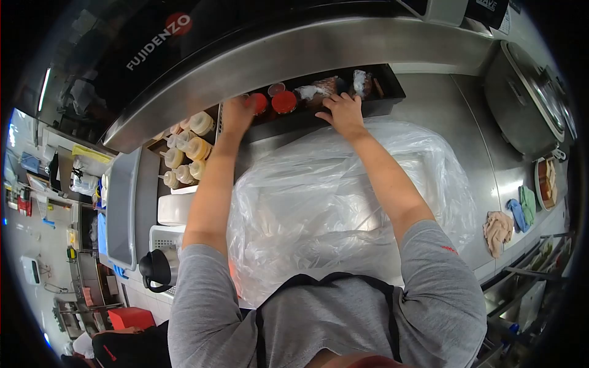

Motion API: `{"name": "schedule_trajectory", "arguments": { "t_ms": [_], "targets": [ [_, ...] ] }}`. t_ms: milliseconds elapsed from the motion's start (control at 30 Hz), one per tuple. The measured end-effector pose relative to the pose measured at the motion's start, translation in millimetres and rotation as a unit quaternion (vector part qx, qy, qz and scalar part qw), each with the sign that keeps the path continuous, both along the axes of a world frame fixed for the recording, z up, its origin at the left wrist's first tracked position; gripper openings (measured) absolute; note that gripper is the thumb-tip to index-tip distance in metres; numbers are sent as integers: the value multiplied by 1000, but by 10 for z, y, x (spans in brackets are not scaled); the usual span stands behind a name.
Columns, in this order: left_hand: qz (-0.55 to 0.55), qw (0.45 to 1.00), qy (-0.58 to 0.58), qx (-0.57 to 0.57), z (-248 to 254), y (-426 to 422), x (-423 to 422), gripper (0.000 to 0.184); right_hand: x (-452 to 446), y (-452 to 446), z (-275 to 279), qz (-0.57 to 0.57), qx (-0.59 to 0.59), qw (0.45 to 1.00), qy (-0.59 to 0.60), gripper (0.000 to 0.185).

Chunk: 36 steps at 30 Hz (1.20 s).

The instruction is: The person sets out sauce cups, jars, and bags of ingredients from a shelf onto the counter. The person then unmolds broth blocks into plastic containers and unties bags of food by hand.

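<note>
A long black tray [383, 109] lies under the steel ledge, with red-lidded jars [284, 102] and plastic-wrapped packets [317, 90] inside. My left hand [236, 115] is at the tray's left end, beside the nearest red lid; its fingers are smeared by motion and partly hidden. Over the tray's front rim, my right hand [345, 113] has its fingers spread, the tips close to a wrapped packet and the thumb pointing left. Whether those fingertips touch the packet is unclear. Below both arms, a large sheet of clear plastic [307, 202] covers a broad flat surface.
Squeeze bottles [197, 148] crowd a holder at left, near a grey tub [123, 208] and a black-lidded pitcher [156, 270]. At right stand a large lidded cooker [521, 101] and crumpled cloths [500, 233]. Another person [132, 348] is at lower left.
</note>
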<state>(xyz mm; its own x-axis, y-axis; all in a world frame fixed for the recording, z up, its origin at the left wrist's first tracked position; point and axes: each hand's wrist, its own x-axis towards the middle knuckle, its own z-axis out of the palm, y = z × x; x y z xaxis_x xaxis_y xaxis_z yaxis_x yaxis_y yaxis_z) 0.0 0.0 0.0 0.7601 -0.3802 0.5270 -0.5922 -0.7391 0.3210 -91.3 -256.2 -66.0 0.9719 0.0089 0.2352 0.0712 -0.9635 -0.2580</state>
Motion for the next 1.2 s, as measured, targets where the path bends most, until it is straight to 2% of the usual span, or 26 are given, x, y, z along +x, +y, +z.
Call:
{"name": "schedule_trajectory", "arguments": {
  "t_ms": [67, 100, 133, 167, 200, 233, 267, 300, 367, 400, 467, 633, 700, 800, 867, 933, 967, 1033, 1067, 1133, 1200],
  "targets": [
    [-80, 993, -32, 83, -265, -130, -97, 49, 16, -11, -54, -9, -14, 1000, -18, 42],
    [-121, 981, -55, 142, -158, -120, -53, 50, 161, 75, 28, -11, -6, 999, -45, 42],
    [-123, 981, -53, 141, -274, -173, -151, 50, 90, 89, -15, 25, 21, 992, -122, 43],
    [-105, 983, -59, 141, -385, -232, -242, 50, 14, 90, -58, 60, 47, 977, -199, 44],
    [-88, 984, -64, 141, -463, -279, -287, 51, -85, 130, -65, 57, 45, 978, -198, 44],
    [-91, 984, -63, 138, -520, -324, -291, 51, -206, 204, -57, 105, 57, 964, -236, 44],
    [-53, 987, -40, 147, -576, -361, -296, 50, -343, 259, -68, 153, 69, 948, -272, 44],
    [-15, 987, -17, 158, -609, -386, -302, 49, -482, 299, -135, 151, 67, 949, -270, 44],
    [0, 985, -8, 173, -597, -418, -347, 48, -728, 392, -314, 175, 75, 971, -145, 40],
    [16, 982, -2, 189, -608, -432, -369, 46, -810, 406, -354, 173, 75, 972, -141, 40],
    [13, 981, 20, 191, -588, -439, -375, 47, -932, 444, -414, 147, 64, 987, 15, 35],
    [13, 982, 38, 184, -601, -450, -325, 48, -1393, 744, -509, 198, 129, 970, 55, 22],
    [31, 979, 54, 195, -585, -472, -321, 48, -1661, 893, -387, 233, 123, 951, 159, 21],
    [34, 978, 69, 196, -583, -490, -304, 49, -1922, 963, -437, 270, 161, 942, 116, 25],
    [39, 975, 78, 203, -563, -504, -330, 49, -1932, 946, -483, 270, 175, 939, 121, 26],
    [68, 963, 141, 217, -471, -569, -402, 56, -1924, 868, -441, 271, 188, 936, 125, 28],
    [68, 964, 140, 217, -436, -576, -457, 56, -1894, 790, -410, 283, 196, 931, 125, 34],
    [-4, 960, 174, 219, -221, -552, -719, 64, -1862, 576, -197, 294, 219, 922, 123, 44],
    [-3, 960, 173, 219, -82, -497, -867, 64, -1851, 415, 11, 294, 232, 919, 120, 48],
    [-152, 898, 306, 277, 122, -319, -1195, 73, -1768, 27, 165, 281, 223, 933, -36, 50],
    [-265, 854, 371, 250, -6, -72, -1395, 78, -1778, -405, 440, 149, 254, 956, -23, 44]
  ]
}}
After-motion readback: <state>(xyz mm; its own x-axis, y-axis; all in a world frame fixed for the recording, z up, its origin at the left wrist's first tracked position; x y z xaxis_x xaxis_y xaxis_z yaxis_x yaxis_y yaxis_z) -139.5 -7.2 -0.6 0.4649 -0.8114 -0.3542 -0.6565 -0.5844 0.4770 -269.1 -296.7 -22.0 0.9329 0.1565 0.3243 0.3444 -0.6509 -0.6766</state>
